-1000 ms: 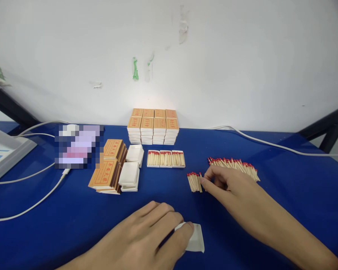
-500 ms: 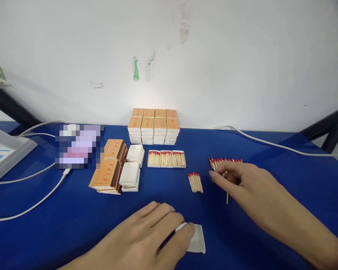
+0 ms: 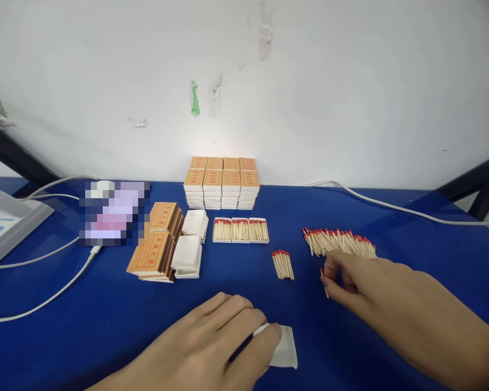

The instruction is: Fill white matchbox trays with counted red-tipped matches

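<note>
My left hand [image 3: 220, 339] lies near the table's front edge, fingers curled over a small white matchbox tray [image 3: 284, 347] that it holds down. My right hand [image 3: 362, 282] rests to the right, thumb and forefinger pinched on a single red-tipped match [image 3: 324, 281] lying on the blue table [image 3: 106, 326]. Just behind that hand spreads a long pile of loose matches [image 3: 338, 241]. A small bundle of matches [image 3: 283, 264] lies to its left.
Three filled white trays [image 3: 240, 229] sit mid-table. Behind them stands a block of stacked orange matchboxes [image 3: 222, 183]. Orange sleeves [image 3: 155, 250] and empty white trays [image 3: 189, 250] are piled at left. White cables [image 3: 44, 298] and a white device [image 3: 4, 220] are at far left.
My right hand left the small bundle, reached into the loose pile, then drew back toward me with one match pinched. My left hand stayed on the white tray.
</note>
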### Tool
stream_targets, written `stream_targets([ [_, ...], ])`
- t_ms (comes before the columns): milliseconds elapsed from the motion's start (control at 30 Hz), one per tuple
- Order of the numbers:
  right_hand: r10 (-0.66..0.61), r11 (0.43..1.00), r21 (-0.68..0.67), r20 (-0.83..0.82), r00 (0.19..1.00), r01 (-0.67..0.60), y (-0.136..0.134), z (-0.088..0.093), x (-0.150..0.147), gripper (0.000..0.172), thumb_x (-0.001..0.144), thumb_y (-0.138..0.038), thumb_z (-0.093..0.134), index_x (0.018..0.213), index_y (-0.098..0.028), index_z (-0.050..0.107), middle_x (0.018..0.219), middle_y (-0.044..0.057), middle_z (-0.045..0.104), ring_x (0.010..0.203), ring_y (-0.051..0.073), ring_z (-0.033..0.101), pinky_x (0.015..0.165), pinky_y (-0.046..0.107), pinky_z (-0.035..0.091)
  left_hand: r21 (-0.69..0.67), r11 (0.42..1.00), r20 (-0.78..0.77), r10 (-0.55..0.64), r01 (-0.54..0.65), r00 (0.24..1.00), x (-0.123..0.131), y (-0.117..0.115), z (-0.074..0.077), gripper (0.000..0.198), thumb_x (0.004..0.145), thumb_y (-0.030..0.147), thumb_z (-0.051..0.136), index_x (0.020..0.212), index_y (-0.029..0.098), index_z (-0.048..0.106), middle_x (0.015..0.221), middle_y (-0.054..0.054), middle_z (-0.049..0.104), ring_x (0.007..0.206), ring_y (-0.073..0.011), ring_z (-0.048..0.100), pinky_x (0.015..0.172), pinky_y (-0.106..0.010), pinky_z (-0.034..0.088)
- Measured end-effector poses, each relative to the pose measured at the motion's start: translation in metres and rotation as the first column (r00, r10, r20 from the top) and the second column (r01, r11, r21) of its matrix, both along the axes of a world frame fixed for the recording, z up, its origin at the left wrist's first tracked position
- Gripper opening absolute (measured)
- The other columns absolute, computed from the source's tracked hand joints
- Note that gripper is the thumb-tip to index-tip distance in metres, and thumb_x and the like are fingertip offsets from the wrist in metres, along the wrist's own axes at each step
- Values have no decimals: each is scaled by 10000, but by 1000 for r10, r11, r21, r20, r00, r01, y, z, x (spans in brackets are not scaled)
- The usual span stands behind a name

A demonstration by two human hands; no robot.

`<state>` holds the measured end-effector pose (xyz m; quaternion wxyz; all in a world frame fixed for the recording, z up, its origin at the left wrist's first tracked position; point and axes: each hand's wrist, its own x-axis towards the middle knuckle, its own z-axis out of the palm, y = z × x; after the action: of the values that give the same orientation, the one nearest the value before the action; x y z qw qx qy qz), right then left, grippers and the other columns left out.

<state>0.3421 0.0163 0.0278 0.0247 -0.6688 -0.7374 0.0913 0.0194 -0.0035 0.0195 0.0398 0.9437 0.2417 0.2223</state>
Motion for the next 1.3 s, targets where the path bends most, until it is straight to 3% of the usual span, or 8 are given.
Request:
stream_targets([
  [200, -29, 999, -28, -146, 989, 25, 7, 6, -22, 298, 1069, -476, 559, 844, -294, 628, 750, 18, 730, 613, 223, 620, 571, 366, 362, -18, 999, 25, -29, 29, 999, -1, 0, 1, 282, 1110, 55, 574, 1338, 117, 727, 1134, -76, 793, 1047, -260, 793, 1011, -432, 707],
  [600, -110, 990, -129, -434, 894, 60, 18, 9, -43, 274, 1107, -482, 557, 946, -284, 657, 720, -38, 626, 676, 191, 559, 634, 352, 379, -20, 1000, 21, -18, 19, 1000, 0, 0, 1, 296, 1104, 41, 547, 1339, 133, 701, 1108, -79, 787, 1072, -243, 789, 1029, -404, 696],
  [1200, -124, 992, -52, -409, 904, 113, 20, 13, -45, 402, 1072, -604, 582, 851, -285, 685, 675, -10, 615, 639, 203, 557, 599, 349, 375, -15, 999, 23, -28, 29, 999, -1, -1, -3, 296, 1090, 39, 574, 1337, 119, 717, 1126, -80, 789, 1066, -263, 799, 1017, -432, 703],
  [1300, -176, 983, -5, -343, 922, 186, 23, 15, -42, 395, 1063, -616, 574, 870, -296, 704, 657, 1, 624, 638, 229, 588, 604, 357, 393, -11, 1000, 24, -26, 26, 999, -1, -1, -2, 293, 1110, 53, 558, 1345, 126, 718, 1127, -75, 795, 1050, -254, 799, 1012, -427, 705],
])
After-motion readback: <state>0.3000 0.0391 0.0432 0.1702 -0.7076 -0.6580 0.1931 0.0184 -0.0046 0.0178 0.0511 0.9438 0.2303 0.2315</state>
